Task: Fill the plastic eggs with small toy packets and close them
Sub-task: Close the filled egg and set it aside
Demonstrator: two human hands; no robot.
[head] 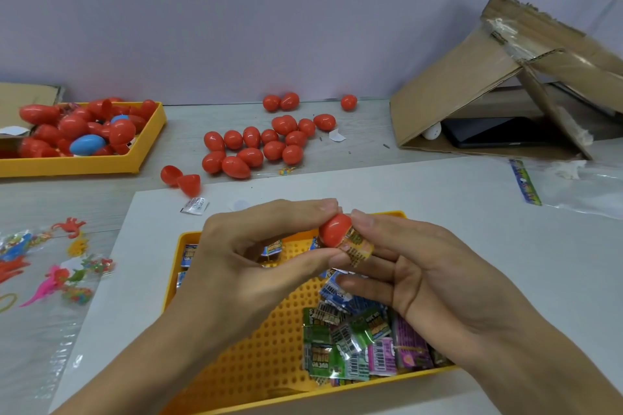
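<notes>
My left hand [249, 256] pinches a red plastic egg half [335, 230] between thumb and fingers, above the near yellow tray [256, 360]. My right hand [424, 266] pinches a yellow toy packet [358, 246] that sticks partly out of that egg half. Several more toy packets [364, 337] lie in the tray's right part. An open red egg [180, 179] lies apart on the table beyond the tray.
Several closed red eggs [266, 141] lie on the table at the back. A second yellow tray [101, 163] at the back left holds red eggs and a blue one. Loose rubber toys [50, 266] lie left. A torn cardboard box [499, 84] stands back right.
</notes>
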